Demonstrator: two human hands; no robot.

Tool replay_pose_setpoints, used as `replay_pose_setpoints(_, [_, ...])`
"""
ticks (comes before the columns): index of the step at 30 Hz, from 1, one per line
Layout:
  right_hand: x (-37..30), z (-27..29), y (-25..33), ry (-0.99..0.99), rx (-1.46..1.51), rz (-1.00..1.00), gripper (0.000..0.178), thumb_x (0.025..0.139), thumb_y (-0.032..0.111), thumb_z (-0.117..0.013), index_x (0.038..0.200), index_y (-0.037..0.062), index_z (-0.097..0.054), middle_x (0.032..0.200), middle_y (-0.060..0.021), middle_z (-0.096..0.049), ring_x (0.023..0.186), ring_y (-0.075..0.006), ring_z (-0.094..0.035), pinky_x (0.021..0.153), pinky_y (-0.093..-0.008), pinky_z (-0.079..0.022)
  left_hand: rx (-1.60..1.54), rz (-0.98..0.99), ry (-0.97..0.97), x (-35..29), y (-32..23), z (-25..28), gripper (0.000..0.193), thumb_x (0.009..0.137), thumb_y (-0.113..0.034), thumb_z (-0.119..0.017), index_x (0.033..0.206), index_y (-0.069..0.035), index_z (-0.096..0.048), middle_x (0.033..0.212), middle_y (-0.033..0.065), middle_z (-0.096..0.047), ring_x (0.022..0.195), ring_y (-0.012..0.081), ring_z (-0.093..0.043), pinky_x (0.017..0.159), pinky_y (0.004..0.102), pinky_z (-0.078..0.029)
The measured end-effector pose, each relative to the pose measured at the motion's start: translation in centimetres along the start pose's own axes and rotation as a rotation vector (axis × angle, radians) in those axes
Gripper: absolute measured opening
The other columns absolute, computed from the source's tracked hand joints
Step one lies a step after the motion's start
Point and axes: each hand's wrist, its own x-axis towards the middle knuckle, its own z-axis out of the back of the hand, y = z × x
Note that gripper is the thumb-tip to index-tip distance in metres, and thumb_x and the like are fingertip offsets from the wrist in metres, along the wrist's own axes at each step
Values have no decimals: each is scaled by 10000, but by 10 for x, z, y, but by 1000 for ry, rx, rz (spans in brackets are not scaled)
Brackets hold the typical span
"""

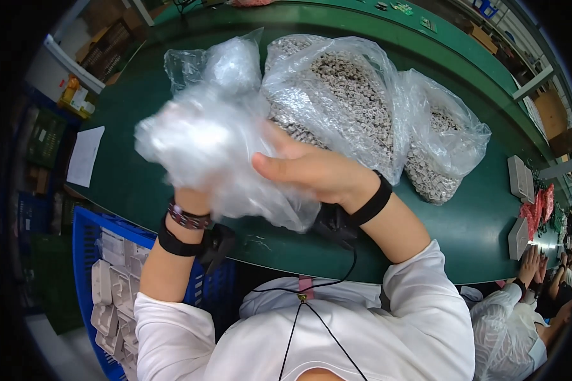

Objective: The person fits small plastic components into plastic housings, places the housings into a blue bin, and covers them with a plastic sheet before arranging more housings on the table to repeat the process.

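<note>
A crumpled clear plastic bag (203, 143), smeared by motion, is up between my hands above the green table. My left hand (194, 198) comes up under it; the bag covers its fingers, so their grip does not show. On the bag's right side, my right hand (311, 170) holds the plastic, thumb in front and fingers partly blurred behind. Whether the bag contains anything cannot be made out. Just beyond my right hand lies a large clear bag (337, 95) full of small grey-white parts. A smaller bag (435, 140) of similar parts sits to its right.
Another crumpled clear bag (234, 63) lies farther back. White paper (86, 155) rests at the table's left edge. A blue crate (86, 254) of pale plastic housings stands lower left. Two pale housings (521, 178) lie at the right, near a co-worker's hands (532, 263).
</note>
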Motion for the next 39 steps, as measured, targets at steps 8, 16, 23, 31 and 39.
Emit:
replay_pose_setpoints(8, [8,3,-14,162,401,-122,759,810,522,-509,1348,60,-239,1266,-97,-414,1084,-204,-485,878,-340,-427,-1058,347,-157,-13,36,2,439,824,-218,-569,1185,-10,-431,1155,147,-495,1027,263,-520,865,399,-449])
replay_pose_setpoints(16, [-9,-12,11,19,59,131,667,790,247,-665,1320,54,-308,1229,-82,-454,1077,-200,-491,899,-326,-412,-579,-45,145,24,-48,9,584,561,-277,-736,1061,-60,-527,1063,149,-518,938,358,-504,805,398,-418])
replay_pose_setpoints(23, [-3,-26,7,-193,42,66,584,742,57,-654,1262,39,-389,1196,-96,-480,1115,-193,-460,919,-308,-382,-336,-365,154,30,-78,36,637,560,-270,-716,1131,-78,-509,1125,158,-475,1050,362,-432,925,413,-319])
replay_pose_setpoints(31, [-13,29,-8,-241,-207,287,582,779,141,-624,1282,18,-359,1244,-121,-459,1129,-227,-462,935,-340,-389,-1213,-105,423,67,-42,60,536,762,-219,-627,1236,-72,-423,1248,117,-371,1166,260,-372,984,378,-283])
replay_pose_setpoints(39, [-49,47,12,-298,-557,502,573,850,183,-516,1344,48,-260,1313,-141,-391,1208,-244,-384,997,-350,-321,109,446,95,101,167,38,671,717,7,-595,1305,-156,-314,1058,120,-516,996,310,-503,833,359,-427])
